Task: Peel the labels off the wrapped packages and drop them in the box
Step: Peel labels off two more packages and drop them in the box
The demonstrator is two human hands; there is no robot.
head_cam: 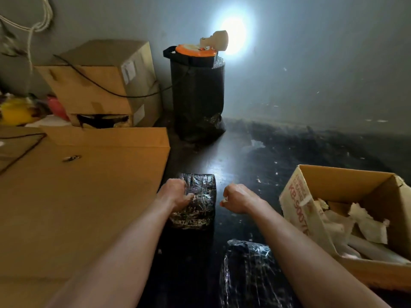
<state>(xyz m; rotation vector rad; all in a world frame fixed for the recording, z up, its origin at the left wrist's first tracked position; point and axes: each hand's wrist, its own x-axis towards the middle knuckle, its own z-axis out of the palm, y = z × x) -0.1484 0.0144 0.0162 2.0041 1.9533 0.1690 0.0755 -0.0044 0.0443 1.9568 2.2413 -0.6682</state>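
"Gripping anything, that left hand [176, 193]?"

"Yes. Its fingers are curled over the top of a black wrapped package [200, 210], with the thumb against the near face. The package sits on the floor [255, 156], just beside the edge of a flat cardboard sheet [89, 196] that covers the floor's left side."

"And the right hand [239, 196]?"

"It is held just to the right of that package, apart from it, over the bare floor. Its fingers are curled in toward the palm. A small pale speck shows at the thumb tip, but I cannot tell whether it pinches a scrap of label or holds nothing."

"Where is the box?"

"At the right edge of the floor, well apart from both hands — an open cardboard box [295, 203] with red print on its side and torn paper [367, 223] lying inside."

"Any other packages?"

"A second package [249, 274], wrapped in the same shiny black film, lies on the floor nearer the person, between the forearms."

"And farther back?"

"Two stacked cartons [95, 85] stand at the floor's far left corner, against the wall. Next to them is a tall dark bin [196, 96] with an orange-topped lamp [195, 50] on it, shining on the wall."
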